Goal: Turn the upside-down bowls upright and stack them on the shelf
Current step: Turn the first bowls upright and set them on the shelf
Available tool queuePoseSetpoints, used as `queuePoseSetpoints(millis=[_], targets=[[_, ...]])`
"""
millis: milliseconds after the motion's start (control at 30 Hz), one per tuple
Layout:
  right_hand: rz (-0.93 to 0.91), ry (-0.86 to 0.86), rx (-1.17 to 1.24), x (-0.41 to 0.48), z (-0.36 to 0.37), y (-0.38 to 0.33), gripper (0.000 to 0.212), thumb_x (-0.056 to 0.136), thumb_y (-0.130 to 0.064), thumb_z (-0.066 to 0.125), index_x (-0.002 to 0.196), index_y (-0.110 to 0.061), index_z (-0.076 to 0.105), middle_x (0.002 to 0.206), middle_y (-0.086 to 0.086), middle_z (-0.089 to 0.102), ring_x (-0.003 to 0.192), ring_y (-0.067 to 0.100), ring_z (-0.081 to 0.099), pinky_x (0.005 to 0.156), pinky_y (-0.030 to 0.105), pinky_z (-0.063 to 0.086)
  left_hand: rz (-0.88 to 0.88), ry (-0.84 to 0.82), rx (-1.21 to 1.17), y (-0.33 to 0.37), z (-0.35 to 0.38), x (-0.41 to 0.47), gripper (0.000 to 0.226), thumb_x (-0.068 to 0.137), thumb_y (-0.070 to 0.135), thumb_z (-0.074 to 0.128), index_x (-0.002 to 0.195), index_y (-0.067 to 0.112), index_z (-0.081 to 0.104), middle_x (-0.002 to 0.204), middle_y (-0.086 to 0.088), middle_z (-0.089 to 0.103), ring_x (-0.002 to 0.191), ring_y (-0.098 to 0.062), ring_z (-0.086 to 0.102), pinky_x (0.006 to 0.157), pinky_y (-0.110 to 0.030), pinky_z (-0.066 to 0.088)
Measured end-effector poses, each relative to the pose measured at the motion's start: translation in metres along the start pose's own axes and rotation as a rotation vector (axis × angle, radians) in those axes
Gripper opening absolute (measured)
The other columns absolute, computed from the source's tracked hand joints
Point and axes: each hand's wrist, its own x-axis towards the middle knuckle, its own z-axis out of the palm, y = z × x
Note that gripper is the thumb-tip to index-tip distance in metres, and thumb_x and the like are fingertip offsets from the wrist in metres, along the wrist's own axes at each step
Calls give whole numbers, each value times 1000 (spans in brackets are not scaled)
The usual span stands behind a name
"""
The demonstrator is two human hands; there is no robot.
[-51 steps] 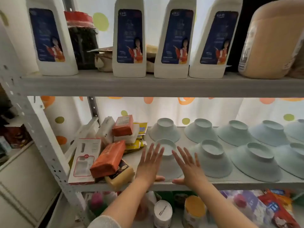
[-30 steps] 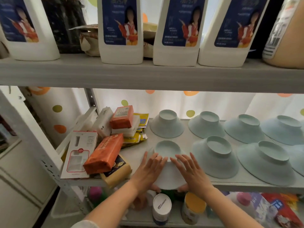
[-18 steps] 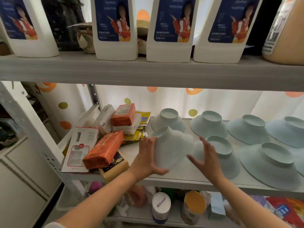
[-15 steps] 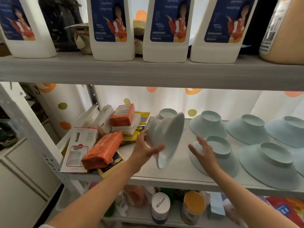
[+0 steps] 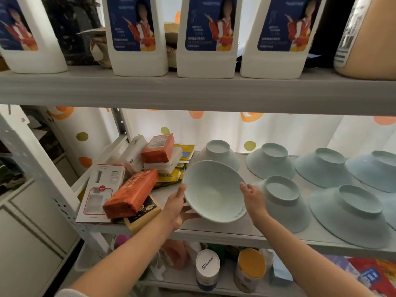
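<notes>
Bowl (image 5: 212, 190) now mouth-up, left hand (image 5: 176, 207) at rim

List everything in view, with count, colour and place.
held bowl: one, pale blue-green, opening toward the camera, above the middle shelf
upside-down bowls: at least six, pale blue-green, two rows on the middle shelf
bottles: four, white with blue labels, top shelf
jar: one, dark, top shelf left
tub: one, tan, top shelf right end
packets: two, orange, middle shelf left
box: one, white with red trim, beside the packets
cans: two, white lid and yellow lid, below the middle shelf
left hand: grips the held bowl's left rim
right hand: touches its right rim
</notes>
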Motion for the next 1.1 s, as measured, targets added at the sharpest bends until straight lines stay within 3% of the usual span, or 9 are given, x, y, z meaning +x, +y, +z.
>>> queuePoseSetpoints(millis=[167,300,433,567,667,767,900,1000,1100], targets=[[-82,-30,-90,0,-5,-8,43,98,-37,40,126,-9,56,116,9,64,101,24,59,84,35,47,-25,122,37,2,-1,7,28,101,31,40,115,12,55,94,-13,59,83,-29,58,57,-48,51],[-163,-30,-165,1,-11,-11,35,98,-33,42,112,-10,64,103,7,69,92,23,63,85,41,52,-53,182,73,-3,0,14,38,102,34,37,130,12,49,108,-17,60,93,-34,58,64,-45,53],[-238,60,-179,2,-27,-16,32,96,-27,48,113,-6,65,105,11,69,94,25,64,87,46,54,11,283,163,-7,4,24,44,100,36,40,132,6,45,119,-19,58,98,-34,57,71,-42,54],[-365,249,-230,1,-58,-18,24,95,-17,51,104,-2,66,99,14,69,89,31,65,76,30,48,194,470,590,0,12,33,54,99,36,39,142,3,31,139,-23,45,123,-39,46,100,-46,41],[-505,341,-409,-1,-86,-8,25,94,-19,51,113,-9,64,115,10,65,101,28,61,84,33,49,552,560,1009,7,25,31,62,99,38,40,149,6,22,151,-23,27,139,-39,27,113,-48,28],[-602,314,-624,-2,-108,16,30,90,-25,53,116,-12,61,119,8,64,106,27,60,86,38,50,909,392,1266,0,50,33,71,96,40,47,152,9,17,159,-19,12,147,-35,12,121,-43,16],[-635,258,-836,-4,-130,54,35,81,-18,67,116,-14,63,122,7,64,113,29,60,101,47,44,1363,5,1611,-26,95,30,83,81,46,67,147,10,34,157,-15,27,145,-33,22,114,-47,22],[-624,217,-981,-11,-138,72,47,74,-11,74,120,-17,63,125,4,64,121,28,57,104,57,37,1424,-244,1883,-51,128,22,77,91,41,57,152,13,19,162,-7,8,150,-29,3,118,-43,0],[-630,233,-1005,-14,-141,71,45,69,-12,80,111,-18,65,115,2,68,114,27,62,97,60,40,1259,-359,2012,-70,151,18,77,96,35,51,154,13,6,163,-5,-2,150,-25,-11,117,-40,-14]])
